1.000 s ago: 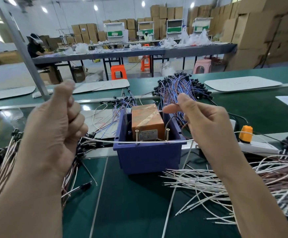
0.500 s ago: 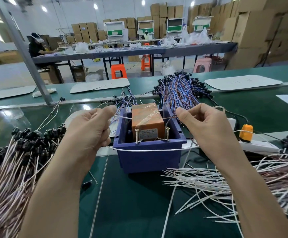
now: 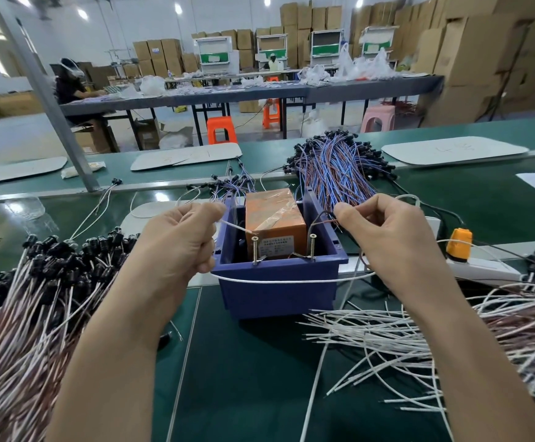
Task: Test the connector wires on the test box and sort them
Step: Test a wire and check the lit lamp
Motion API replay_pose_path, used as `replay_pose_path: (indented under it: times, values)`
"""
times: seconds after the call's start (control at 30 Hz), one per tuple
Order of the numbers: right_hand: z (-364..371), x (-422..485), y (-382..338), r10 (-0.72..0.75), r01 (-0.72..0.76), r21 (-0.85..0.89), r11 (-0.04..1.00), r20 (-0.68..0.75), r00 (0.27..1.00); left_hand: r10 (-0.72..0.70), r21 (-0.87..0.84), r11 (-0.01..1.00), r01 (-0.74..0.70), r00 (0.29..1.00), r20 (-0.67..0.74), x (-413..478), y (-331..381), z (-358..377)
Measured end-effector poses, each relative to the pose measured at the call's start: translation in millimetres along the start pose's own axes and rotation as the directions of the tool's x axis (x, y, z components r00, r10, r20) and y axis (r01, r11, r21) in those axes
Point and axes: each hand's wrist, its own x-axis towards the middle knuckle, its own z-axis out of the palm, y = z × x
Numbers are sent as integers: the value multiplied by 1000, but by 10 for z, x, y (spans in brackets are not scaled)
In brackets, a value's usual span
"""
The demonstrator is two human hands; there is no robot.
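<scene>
The left hand is curled tight round one end of a connector wire, with a short white lead sticking out from the thumb side to the head of the left screw. The right hand pinches the other end between thumb and forefinger, and a brown lead curves from it toward the right screw. The slack hangs in a white loop across the front of the blue bin, which holds the orange test box.

To test well, both bare tips should press firmly on the two screw heads at the same time and stay steady long enough for the box to answer. The loop should stay outside the bin so it snags neither screw. Sorting should be easy, as an untested pile lies to the right on the desk and a bundle with black connectors lies to the left.

Whether the brown tip actually touches the right screw is hard to tell. The wire's connector is hidden, probably inside a fist. No lamp or buzzer shows on the box, and its label is too small to read.
</scene>
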Motion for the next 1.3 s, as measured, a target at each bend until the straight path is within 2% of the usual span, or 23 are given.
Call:
replay_pose_path:
  times: [1.3]
  values:
    - [-10, 34, 62, -22, 23, -33, 999, 26, 999, -21, 3, 1000, 21, 1000, 7, 10, -5, -26]
